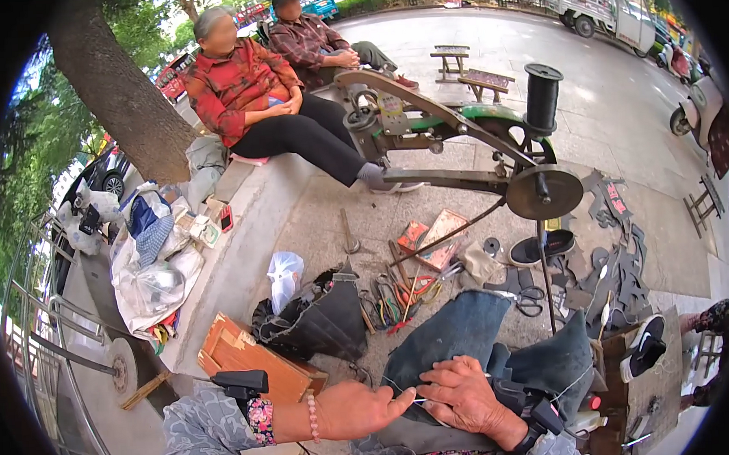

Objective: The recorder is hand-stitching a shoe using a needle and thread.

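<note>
Here, left hand (356,408) fingers pinch thread (400,387); right hand (465,395) fingers press denim (458,329) beneath.

Head camera looks down, close over hands (461,398).

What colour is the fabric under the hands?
Dark blue denim fabric, seen in the head view, beneath the left hand and right hand.

Tools (396,295) lie between the bag (316,319) and the scissors (529,300).
</note>
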A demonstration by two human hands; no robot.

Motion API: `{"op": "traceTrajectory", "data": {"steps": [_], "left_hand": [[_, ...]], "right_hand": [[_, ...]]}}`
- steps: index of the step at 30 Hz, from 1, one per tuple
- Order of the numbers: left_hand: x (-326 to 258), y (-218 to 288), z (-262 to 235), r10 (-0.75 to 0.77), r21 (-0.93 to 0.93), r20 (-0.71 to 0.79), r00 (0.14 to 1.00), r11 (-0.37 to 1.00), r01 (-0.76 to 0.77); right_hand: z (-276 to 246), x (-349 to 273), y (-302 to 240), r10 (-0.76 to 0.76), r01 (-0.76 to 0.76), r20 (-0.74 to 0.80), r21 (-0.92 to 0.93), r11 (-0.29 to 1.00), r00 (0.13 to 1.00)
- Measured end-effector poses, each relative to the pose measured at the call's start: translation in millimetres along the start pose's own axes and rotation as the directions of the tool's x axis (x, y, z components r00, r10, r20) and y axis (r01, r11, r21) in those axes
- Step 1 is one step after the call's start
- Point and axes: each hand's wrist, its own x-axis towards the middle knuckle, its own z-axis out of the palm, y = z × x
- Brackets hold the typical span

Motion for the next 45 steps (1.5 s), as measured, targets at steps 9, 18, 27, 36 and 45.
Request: {"op": "traceTrajectory", "data": {"steps": [9, 18, 27, 36, 45], "left_hand": [[-10, -8, 7, -0.045, -0.255, 0.076, 0.996, 0.965, 0.063], [-66, -21, -47, -0.4, -0.753, 0.559, 0.726, 0.123, 0.647], [17, 11, 57, -0.5, -0.953, -0.3, 0.812, 0.122, -0.277], [-2, -41, 52, -0.698, -0.687, -0.217, 0.682, -0.387, -0.615], [-41, -55, 106, -0.801, -0.913, -0.189, 0.567, -0.069, -0.401]], "right_hand": [[6, 1, -1, 0.034, -0.037, 0.032, 0.125, 0.991, 0.999], [8, -9, 17, 0.108, -0.101, -0.028, 0.186, 0.977, 0.994], [14, -1, 17, 0.095, -0.077, -0.064, 0.233, 0.969, 0.993], [26, -10, 18, 0.035, 0.005, -0.181, 0.215, 0.977, 0.983], [-5, -21, 10, 0.115, -0.034, -0.199, 0.368, 0.929, 0.973]]}}
